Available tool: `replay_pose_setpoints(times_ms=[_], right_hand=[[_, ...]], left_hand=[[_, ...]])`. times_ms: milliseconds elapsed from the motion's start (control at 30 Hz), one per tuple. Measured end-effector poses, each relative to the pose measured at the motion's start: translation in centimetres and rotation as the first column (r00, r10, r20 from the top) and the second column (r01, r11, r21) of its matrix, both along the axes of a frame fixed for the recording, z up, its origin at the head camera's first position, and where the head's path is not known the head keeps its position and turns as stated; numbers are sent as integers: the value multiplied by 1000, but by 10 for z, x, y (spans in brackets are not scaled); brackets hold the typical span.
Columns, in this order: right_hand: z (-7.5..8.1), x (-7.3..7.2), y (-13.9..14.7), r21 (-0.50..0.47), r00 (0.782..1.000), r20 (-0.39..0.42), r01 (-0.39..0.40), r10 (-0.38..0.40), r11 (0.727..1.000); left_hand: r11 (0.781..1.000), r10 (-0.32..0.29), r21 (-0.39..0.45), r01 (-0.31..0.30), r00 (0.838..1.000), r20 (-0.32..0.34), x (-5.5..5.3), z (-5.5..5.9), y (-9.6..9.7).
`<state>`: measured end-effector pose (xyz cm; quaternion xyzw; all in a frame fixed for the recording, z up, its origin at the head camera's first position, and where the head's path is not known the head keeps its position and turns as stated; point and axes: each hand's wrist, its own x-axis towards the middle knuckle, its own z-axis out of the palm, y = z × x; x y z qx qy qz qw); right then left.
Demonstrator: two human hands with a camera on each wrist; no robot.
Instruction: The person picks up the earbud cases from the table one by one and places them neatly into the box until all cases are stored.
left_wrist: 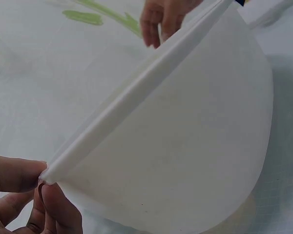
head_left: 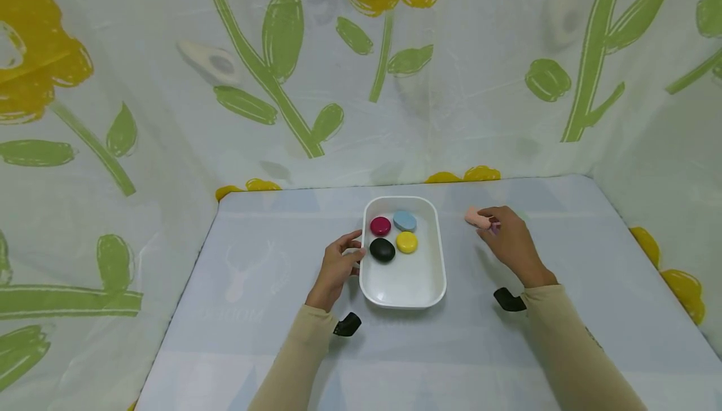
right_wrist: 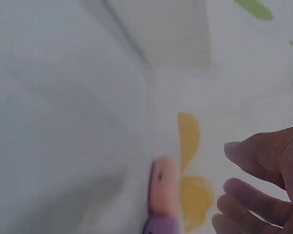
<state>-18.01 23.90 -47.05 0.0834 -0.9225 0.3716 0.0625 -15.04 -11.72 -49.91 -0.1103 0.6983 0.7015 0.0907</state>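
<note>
A white tray (head_left: 403, 286) holds smooth rounded pieces: a dark red one (head_left: 380, 226), a light blue one (head_left: 405, 220), a yellow one (head_left: 407, 242) and a black one (head_left: 383, 250). My left hand (head_left: 335, 267) pinches the tray's left rim between thumb and fingers, as the left wrist view shows close up. To the right of the tray my right hand (head_left: 510, 242) reaches over a pink piece (head_left: 477, 217) with a purple part (right_wrist: 161, 225) against it. In the right wrist view, thumb and fingers stand apart, with a gap between them and the pink piece.
The light blue-white table (head_left: 254, 311) carries the tray near its middle. Cloth walls (head_left: 479, 116) with yellow flowers and green leaves rise behind and at both sides. A black fitting (head_left: 346, 324) juts from the left wrist, another (head_left: 509, 299) from the right.
</note>
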Motion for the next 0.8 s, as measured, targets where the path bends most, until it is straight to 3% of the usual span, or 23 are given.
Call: replay_pose_setpoints(times_ms=[167,367,800], right_hand=[[-13,1,27,-4,999,3,53,-53,999],[-30,-2,45,33,998,-18,56,-55,998],[-45,-11,47,124,991,-107,91,-78,988]], left_hand=[[1000,0,-4,0,1000,4,0,1,1],[1000,2,-3,-2,1000,8,1,2,1],[1000,6,-2,-6,1000,17,0,1,2]])
